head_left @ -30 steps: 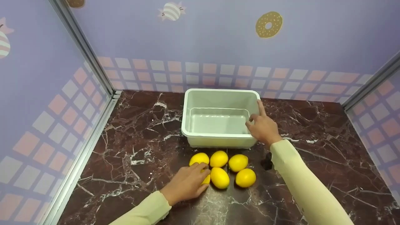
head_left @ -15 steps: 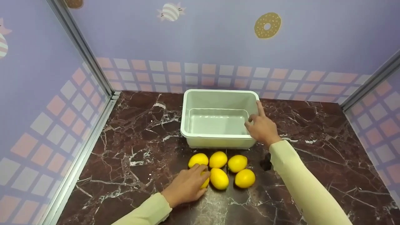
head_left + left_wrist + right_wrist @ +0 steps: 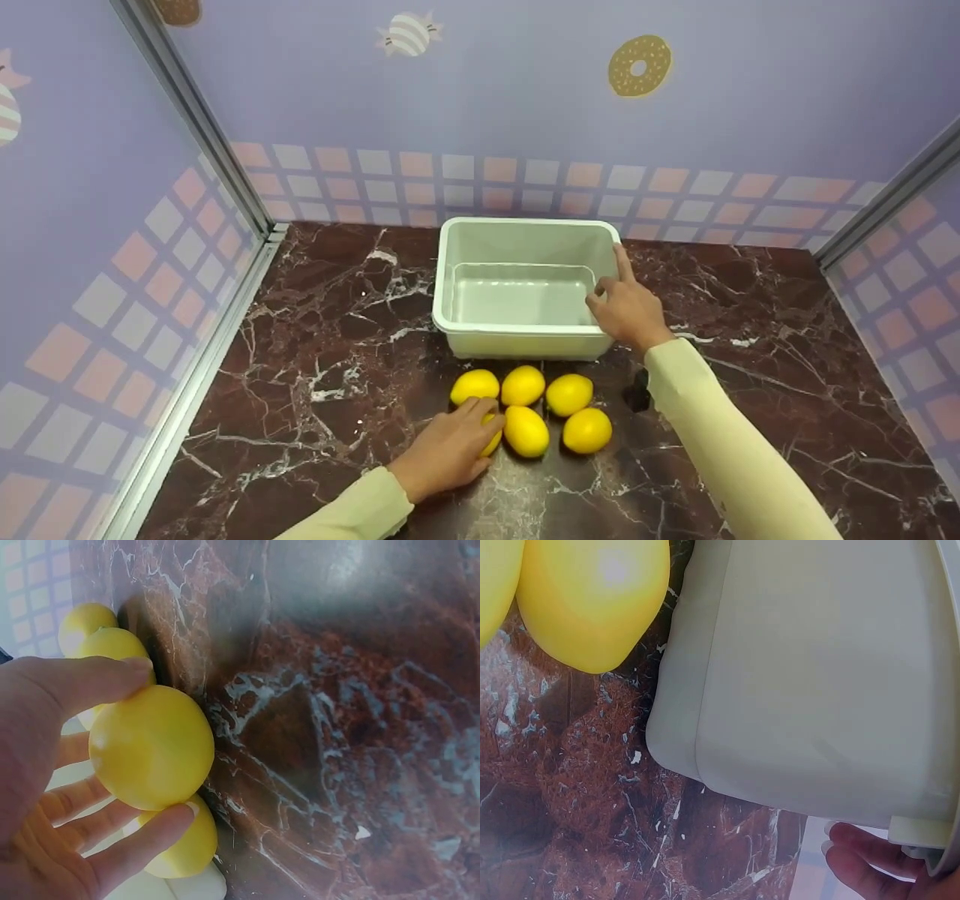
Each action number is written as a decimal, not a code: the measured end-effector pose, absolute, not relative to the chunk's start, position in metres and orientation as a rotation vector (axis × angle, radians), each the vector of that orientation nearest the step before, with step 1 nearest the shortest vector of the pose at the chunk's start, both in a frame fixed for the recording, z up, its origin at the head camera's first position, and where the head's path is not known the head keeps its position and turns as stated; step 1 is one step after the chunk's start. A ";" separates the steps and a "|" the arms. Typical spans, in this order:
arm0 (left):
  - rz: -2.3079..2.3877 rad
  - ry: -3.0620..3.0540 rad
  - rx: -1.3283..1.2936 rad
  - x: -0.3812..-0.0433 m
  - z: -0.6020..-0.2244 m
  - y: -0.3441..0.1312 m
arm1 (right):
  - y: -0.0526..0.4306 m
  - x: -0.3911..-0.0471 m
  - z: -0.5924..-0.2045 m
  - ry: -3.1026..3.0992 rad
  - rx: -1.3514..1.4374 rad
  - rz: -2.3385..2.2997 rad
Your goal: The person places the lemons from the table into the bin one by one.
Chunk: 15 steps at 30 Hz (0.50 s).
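My left hand [image 3: 446, 454] holds the front-left lemon [image 3: 491, 444], mostly covered from above. In the left wrist view, the thumb lies on one side of this lemon [image 3: 154, 750] and the fingers on the other. Several more yellow lemons [image 3: 526, 433] sit in two short rows beside and behind it. Behind them stands a pale, deep plastic bin [image 3: 529, 345]. My right hand [image 3: 632, 309] grips the bin's right rim, index finger stretched along it. In the right wrist view, curled fingers [image 3: 870, 862] show beneath the rim, outside the bin wall [image 3: 817, 675].
A dark red marbled tabletop [image 3: 315, 315] carries everything. Patterned purple panels [image 3: 517, 97] rise at the back and both sides, with the bin close to the back one. A small black object [image 3: 639, 391] shows beside the right sleeve.
The left thumb has shifted slightly toward the front around the lemon. Lemons, bin and right hand keep their places; the head view has tilted a little.
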<state>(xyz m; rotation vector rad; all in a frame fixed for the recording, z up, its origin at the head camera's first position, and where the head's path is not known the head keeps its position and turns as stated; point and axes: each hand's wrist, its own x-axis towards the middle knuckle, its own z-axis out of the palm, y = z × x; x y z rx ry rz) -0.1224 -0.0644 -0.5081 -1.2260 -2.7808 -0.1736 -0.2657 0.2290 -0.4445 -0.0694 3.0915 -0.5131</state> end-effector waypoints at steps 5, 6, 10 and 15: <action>-0.205 -2.759 -1.230 -0.123 -0.510 -0.064 | 0.229 -0.265 -0.444 3.096 -0.068 -0.512; -0.207 -2.757 -1.231 -0.123 -0.510 -0.064 | 0.229 -0.265 -0.445 3.098 -0.067 -0.514; -0.206 -2.759 -1.234 -0.122 -0.509 -0.063 | 0.229 -0.265 -0.445 3.103 -0.069 -0.516; -0.207 -2.721 -1.243 -0.122 -0.509 -0.063 | 0.229 -0.265 -0.445 3.104 -0.063 -0.517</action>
